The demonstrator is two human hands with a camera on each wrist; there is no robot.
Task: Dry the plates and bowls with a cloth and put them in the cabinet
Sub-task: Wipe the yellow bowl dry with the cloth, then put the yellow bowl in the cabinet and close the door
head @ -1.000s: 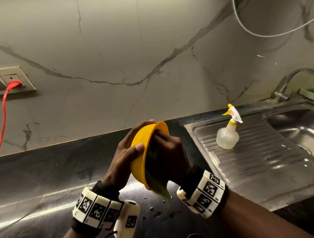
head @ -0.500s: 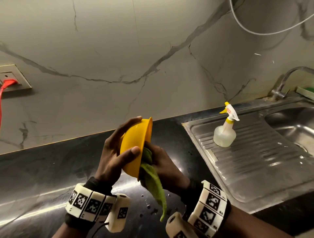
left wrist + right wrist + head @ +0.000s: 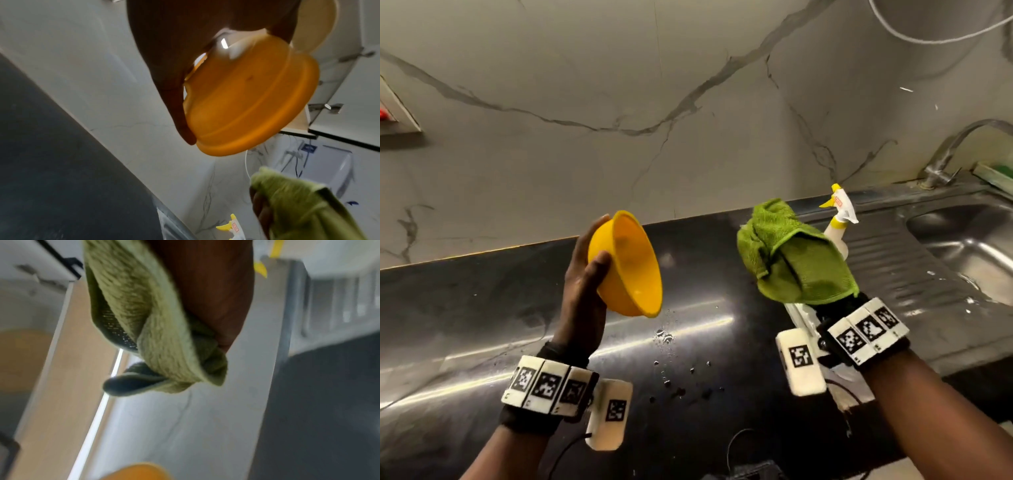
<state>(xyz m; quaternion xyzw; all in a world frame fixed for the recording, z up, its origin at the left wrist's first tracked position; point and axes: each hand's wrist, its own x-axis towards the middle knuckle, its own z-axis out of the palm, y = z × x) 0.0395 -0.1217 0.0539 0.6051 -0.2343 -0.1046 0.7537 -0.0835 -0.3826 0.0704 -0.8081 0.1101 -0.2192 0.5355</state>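
Half a second back the green cloth [image 3: 794, 253] was tucked inside the yellow bowl [image 3: 627, 263]; now the two have come apart, the right hand [image 3: 211, 293] swung out toward the sink side with the cloth bunched over its fingers. That grip is clenched round the cloth, which covers the hand almost wholly in the head view. The left hand [image 3: 582, 291] holds the bowl up on edge over the dark desk [image 3: 482, 308], thumb on the outer wall and fingers behind the rim, mouth turned toward the cloth, well apart from it. Water drops lie on the desk below.

Judging by the separation, wiping of this bowl looks finished or nearly so; whether it is fully dry I cannot tell. What remains is carrying it to the cabinet [image 3: 349, 91], whose open door and hinges show overhead in the left wrist view. No plates or other bowls appear in these views, so how many are left is unknown. A spray bottle [image 3: 840, 219] stands on the drainboard behind the cloth.
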